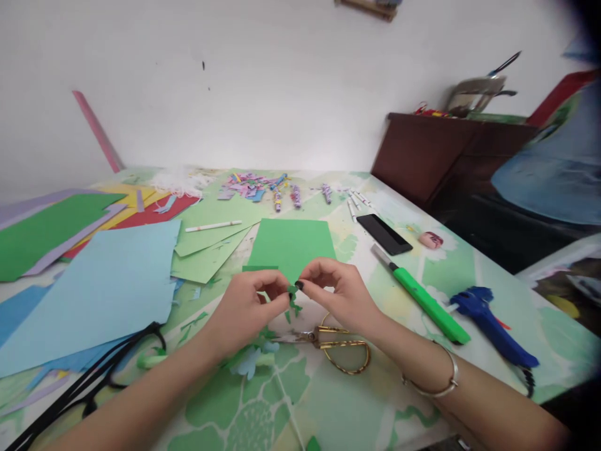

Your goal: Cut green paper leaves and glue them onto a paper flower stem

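Note:
My left hand (256,304) and my right hand (340,291) meet at the middle of the table, thumbs and forefingers pinched. Between their fingertips is a small cut piece of dark green paper (293,300), its lower part hanging free. Under my right hand lie gold-handled scissors (345,344), the blades pointing left. Close below my left hand rests a light blue paper flower (251,362), with a thin white string near it. A green sheet of paper (293,241) lies flat just beyond my hands.
On the left are stacked coloured sheets (107,269) and a black cable (94,382). To the right lie a phone (384,233), a green utility knife (427,300) and a blue glue gun (495,326). Paper scraps (246,186) and rolled paper pieces (296,196) lie at the back.

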Demonstrator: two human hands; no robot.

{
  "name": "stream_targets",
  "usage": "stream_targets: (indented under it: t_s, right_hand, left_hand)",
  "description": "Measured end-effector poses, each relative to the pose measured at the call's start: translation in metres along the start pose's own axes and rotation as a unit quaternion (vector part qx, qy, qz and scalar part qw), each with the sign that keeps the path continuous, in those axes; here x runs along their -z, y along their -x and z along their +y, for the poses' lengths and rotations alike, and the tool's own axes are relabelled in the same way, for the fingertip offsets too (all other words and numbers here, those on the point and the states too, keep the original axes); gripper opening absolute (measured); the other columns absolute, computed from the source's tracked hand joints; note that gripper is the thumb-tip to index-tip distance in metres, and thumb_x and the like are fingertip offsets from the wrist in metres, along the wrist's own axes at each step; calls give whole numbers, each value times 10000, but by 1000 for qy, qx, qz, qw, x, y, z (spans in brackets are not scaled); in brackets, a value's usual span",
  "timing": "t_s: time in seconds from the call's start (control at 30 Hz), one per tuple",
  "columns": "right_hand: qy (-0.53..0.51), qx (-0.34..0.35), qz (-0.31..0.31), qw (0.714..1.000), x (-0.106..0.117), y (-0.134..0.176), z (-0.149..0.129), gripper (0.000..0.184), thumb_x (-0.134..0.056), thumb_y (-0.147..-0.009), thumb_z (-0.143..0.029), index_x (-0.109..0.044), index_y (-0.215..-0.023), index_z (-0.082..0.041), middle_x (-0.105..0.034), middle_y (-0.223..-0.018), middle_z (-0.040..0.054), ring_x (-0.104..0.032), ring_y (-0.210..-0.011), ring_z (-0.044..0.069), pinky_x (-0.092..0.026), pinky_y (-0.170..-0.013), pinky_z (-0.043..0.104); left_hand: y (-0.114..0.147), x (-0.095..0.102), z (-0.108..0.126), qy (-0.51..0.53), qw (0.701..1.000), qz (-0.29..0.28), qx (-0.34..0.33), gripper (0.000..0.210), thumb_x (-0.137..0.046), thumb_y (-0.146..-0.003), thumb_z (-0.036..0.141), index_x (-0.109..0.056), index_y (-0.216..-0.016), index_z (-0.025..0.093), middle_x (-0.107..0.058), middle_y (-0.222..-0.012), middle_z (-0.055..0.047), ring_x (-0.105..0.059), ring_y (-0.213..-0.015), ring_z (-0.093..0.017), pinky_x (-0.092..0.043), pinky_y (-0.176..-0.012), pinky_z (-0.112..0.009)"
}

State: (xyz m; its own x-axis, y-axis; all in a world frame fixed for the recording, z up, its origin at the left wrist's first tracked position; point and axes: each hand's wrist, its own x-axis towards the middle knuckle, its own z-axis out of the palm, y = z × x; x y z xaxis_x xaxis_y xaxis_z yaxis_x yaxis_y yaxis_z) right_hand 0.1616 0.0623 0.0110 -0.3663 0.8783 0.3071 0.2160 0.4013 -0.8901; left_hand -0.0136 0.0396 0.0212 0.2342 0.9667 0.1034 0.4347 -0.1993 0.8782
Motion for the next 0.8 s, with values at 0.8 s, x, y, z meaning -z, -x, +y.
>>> stream_targets:
  t_s: [0.8]
  right_hand:
    - [588,-119,184,778,224,159,83,296,-611,-727,-291,-476,-469,-236,-531,-468,74,-533,-414,236,-332,-418,336]
  left_hand:
    - [-2,5,0,167,983,18,73,77,-626,-680,212,-630,-689,135,-608,-587,0,-464,-489,-85,-344,-448,-209]
